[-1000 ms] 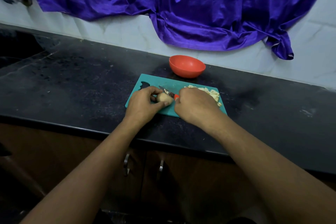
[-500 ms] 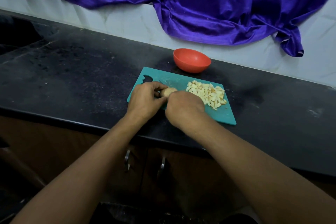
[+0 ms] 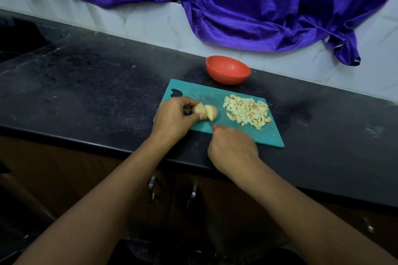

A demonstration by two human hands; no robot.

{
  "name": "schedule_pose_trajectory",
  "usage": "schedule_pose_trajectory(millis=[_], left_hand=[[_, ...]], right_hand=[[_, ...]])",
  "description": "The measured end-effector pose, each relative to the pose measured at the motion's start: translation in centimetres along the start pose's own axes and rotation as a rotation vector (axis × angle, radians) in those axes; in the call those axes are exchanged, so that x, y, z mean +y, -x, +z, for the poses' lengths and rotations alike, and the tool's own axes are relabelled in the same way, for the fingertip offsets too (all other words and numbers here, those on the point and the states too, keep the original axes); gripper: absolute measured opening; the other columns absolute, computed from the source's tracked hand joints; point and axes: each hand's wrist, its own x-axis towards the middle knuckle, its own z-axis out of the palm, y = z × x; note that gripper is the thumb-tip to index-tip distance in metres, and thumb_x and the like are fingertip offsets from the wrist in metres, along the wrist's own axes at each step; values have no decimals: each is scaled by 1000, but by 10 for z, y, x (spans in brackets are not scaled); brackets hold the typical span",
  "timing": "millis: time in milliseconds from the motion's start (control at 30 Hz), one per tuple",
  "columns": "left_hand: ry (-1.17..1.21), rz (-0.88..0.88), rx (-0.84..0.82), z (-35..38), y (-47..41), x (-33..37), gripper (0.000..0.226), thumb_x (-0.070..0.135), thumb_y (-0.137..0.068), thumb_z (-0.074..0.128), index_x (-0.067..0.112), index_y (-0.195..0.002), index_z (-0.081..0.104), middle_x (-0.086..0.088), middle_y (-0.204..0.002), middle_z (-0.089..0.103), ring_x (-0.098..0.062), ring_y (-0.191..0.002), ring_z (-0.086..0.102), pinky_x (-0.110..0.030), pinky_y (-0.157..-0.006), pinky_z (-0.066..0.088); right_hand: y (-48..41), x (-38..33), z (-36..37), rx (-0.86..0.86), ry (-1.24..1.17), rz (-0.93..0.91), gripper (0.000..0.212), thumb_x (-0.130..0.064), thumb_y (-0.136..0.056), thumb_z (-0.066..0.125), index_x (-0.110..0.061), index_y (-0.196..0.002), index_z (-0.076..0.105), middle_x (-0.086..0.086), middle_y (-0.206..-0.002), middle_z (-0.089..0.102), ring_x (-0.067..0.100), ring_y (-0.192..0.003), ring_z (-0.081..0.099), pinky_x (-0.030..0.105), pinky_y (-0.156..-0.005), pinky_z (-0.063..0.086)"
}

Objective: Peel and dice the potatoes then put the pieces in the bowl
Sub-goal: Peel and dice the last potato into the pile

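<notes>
Near the front edge of the surface [image 3: 97, 84], on a teal cutting board [image 3: 206, 94], lies the potato [image 3: 212, 112], pale and smooth, parted into two rounded chunks. Its long axis runs left to right, along that front edge. The left hand [image 3: 174, 118] pinches the left chunk between thumb and curled fingers. The right hand [image 3: 232, 148], closer to the front edge, is closed round a knife [image 3: 214, 127]; only a red bit of handle and a thin sliver of blade show, aimed at the gap between the chunks. The next cut likely crosses that axis. Just right of the potato sits a heap of small, angular diced pieces [image 3: 247, 112]. Toward the back edge, the glossy red bowl [image 3: 228, 70] shows no pieces inside.
</notes>
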Motion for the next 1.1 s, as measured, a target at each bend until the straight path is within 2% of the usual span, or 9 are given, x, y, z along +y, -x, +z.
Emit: schedule_pose_trajectory(millis=[100,200,267,433,600,667,767,900,1100], left_hand=[[2,-5,-17,-1,0,-1,44,31,-75,91,26,-115,76,12,-101,75,1,-89,68,-32,-90,58],[9,-4,-18,-1,2,0,43,30,-75,90,26,-115,75,13,-101,75,2,-90,68,-31,-90,58],[8,7,-12,-1,2,1,39,30,-77,89,25,-113,74,14,-100,74,3,-89,67,-31,-90,57],[-23,24,-38,-2,1,0,38,32,-80,86,31,-114,68,17,-106,71,4,-89,66,-34,-90,55],[-61,58,-35,0,0,0,41,29,-82,83,31,-119,65,16,-115,66,0,-95,63,-33,-90,53],[-66,82,-27,1,1,1,40,25,-82,82,29,-118,65,12,-118,64,-2,-96,62,-30,-87,53],[-81,108,-27,1,1,0,39,23,-82,81,29,-117,64,10,-117,61,2,-92,60,-23,-80,49],[-142,118,-39,4,-7,1,40,24,-83,77,28,-121,69,7,-117,62,-4,-88,60,-22,-77,43],[-373,115,-108,2,-30,15,48,17,-82,66,24,-129,70,-4,-121,65,-25,-111,61,-37,-97,49]], right_hand=[[-13,3,-10,-16,28,-1,29,-27,-103,48,-16,-128,59,7,-118,63,24,-93,56,38,-73,43],[-22,-1,-9,7,35,-38,30,-24,-103,47,-14,-128,60,8,-120,63,26,-101,61,38,-73,41],[-25,4,-2,19,-10,-36,27,-25,-103,47,-14,-123,61,8,-111,62,26,-99,61,38,-72,42],[-32,36,14,109,-389,-25,35,-40,-108,41,-16,-88,58,3,-85,62,19,-77,59,36,-65,42],[-21,51,40,448,-801,-77,36,-36,-107,49,-20,-76,57,-3,-63,54,11,-56,50,36,-53,38],[-21,54,44,513,-895,-30,34,-35,-106,52,-19,-76,59,-4,-61,53,10,-54,48,36,-52,41],[-23,57,46,558,-899,40,26,-35,-105,55,-23,-84,63,-8,-60,52,7,-52,49,24,-49,35],[-26,61,47,526,-969,40,17,-35,-105,56,-27,-94,67,-10,-58,50,4,-50,48,23,-48,33],[-27,62,50,519,-953,20,23,-38,-104,56,-27,-86,64,-10,-58,51,6,-50,45,27,-51,35]])
